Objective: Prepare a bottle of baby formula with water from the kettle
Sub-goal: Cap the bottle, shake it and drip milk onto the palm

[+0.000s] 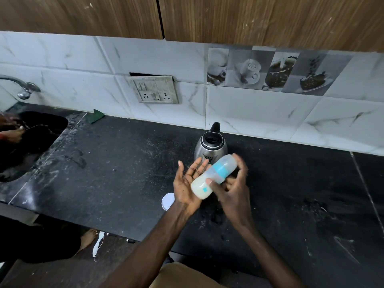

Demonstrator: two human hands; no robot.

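The right hand (234, 190) curls round the tilted bottle (220, 169) of milky formula, above the table (124, 163) just near of the kettle (211, 146), with the left hand (185, 183) laid open against it; a loose top could leak under shaking.

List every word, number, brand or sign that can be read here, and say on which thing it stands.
No text here can be read.
Clear baby bottle with a blue band: blue marks, too blurred.
Steel kettle with a black lid: dark marks on its front, too small.
Grey picture tiles with coffee cups: emblem on one cup, too blurred.
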